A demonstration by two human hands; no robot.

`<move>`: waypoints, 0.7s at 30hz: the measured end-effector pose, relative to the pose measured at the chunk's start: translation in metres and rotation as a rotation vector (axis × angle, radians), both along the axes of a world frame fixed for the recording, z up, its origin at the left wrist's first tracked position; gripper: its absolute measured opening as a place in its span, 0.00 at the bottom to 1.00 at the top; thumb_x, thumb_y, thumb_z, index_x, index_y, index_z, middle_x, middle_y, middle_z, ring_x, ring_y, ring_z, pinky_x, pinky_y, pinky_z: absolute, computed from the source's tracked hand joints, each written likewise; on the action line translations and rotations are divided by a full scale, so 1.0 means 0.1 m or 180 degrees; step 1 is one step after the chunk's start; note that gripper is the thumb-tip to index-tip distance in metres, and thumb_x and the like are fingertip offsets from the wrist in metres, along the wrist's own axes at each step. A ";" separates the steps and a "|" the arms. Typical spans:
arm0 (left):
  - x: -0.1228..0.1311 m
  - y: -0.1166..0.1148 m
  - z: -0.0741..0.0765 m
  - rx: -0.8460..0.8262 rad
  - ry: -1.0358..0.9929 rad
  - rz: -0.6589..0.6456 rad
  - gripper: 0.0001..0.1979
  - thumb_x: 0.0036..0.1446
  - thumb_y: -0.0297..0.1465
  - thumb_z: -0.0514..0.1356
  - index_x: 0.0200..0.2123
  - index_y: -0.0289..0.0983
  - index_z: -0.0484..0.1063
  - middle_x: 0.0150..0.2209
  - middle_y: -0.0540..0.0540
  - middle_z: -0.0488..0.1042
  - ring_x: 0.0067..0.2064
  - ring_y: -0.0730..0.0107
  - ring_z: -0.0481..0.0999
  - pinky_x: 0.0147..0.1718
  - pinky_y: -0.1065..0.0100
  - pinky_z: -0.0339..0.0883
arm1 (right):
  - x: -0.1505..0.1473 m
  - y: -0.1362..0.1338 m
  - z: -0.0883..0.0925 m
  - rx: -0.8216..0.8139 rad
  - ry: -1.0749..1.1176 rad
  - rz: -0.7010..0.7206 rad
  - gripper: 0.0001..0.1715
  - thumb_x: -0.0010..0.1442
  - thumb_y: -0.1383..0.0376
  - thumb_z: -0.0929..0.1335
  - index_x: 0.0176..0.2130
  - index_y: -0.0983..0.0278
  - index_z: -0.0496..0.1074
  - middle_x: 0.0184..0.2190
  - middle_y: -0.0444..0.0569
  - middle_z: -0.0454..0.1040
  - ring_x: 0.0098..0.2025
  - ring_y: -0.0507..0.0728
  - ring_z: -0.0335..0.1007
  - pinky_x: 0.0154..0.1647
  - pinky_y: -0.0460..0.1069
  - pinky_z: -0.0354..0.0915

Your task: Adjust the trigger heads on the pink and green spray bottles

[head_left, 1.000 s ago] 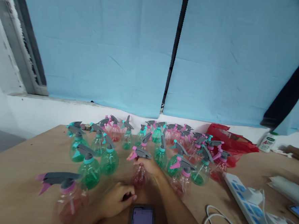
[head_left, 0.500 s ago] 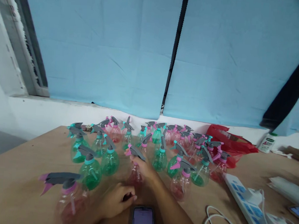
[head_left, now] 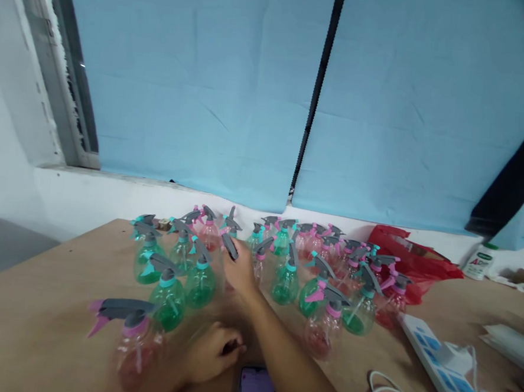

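My right hand [head_left: 238, 270] is wrapped round the neck of a pink spray bottle [head_left: 230, 245]. The bottle's grey head pokes out above the fingers, and most of its body is hidden behind the hand. Nearer to me, my left hand [head_left: 217, 350] is curled into a loose fist with nothing seen in it. Green spray bottles [head_left: 200, 287] with turquoise collars stand left of my right hand. Close to the left forearm is a large-looking pink spray bottle [head_left: 136, 354]. Another pink spray bottle [head_left: 323, 333] stands right of my right forearm.
Several more pink and green spray bottles crowd the back of the table. At the right lie a red plastic bag [head_left: 413, 258], a white bottle [head_left: 480, 261] and a power strip [head_left: 433, 363] with a white cable [head_left: 388, 381]. A phone [head_left: 257, 388] lies at the front edge.
My right hand has carried the pink spray bottle farther from me, toward the back rows. The left hand stays curled in about the same place. The whole view has shifted slightly.
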State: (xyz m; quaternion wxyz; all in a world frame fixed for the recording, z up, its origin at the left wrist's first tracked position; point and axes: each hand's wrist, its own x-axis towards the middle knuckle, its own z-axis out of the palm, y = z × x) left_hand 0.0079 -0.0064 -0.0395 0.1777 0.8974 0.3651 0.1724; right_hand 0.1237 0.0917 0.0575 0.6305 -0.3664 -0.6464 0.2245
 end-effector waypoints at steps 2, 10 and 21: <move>-0.01 0.01 -0.03 0.0026 -0.0015 0.0016 0.13 0.68 0.36 0.55 0.37 0.41 0.79 0.30 0.49 0.80 0.30 0.68 0.74 0.34 0.68 0.62 | -0.06 0.06 -0.09 -0.0067 0.0054 0.0031 0.18 0.65 0.64 0.67 0.54 0.62 0.77 0.47 0.53 0.80 0.49 0.61 0.75 0.54 0.54 0.67; -0.02 0.02 -0.05 0.0097 0.0054 0.0058 0.10 0.65 0.34 0.58 0.37 0.42 0.80 0.32 0.49 0.82 0.33 0.65 0.75 0.34 0.67 0.62 | -0.15 0.22 -0.27 -0.0319 0.0287 -0.0146 0.22 0.65 0.61 0.69 0.57 0.62 0.75 0.53 0.55 0.79 0.54 0.62 0.75 0.60 0.56 0.67; 0.01 0.00 0.07 -0.0053 0.0025 -0.0053 0.15 0.70 0.40 0.55 0.35 0.41 0.77 0.27 0.51 0.78 0.28 0.71 0.71 0.27 0.70 0.55 | 0.12 -0.06 0.05 -0.0070 0.0149 -0.0475 0.23 0.65 0.64 0.66 0.58 0.62 0.71 0.58 0.55 0.75 0.61 0.61 0.70 0.65 0.57 0.61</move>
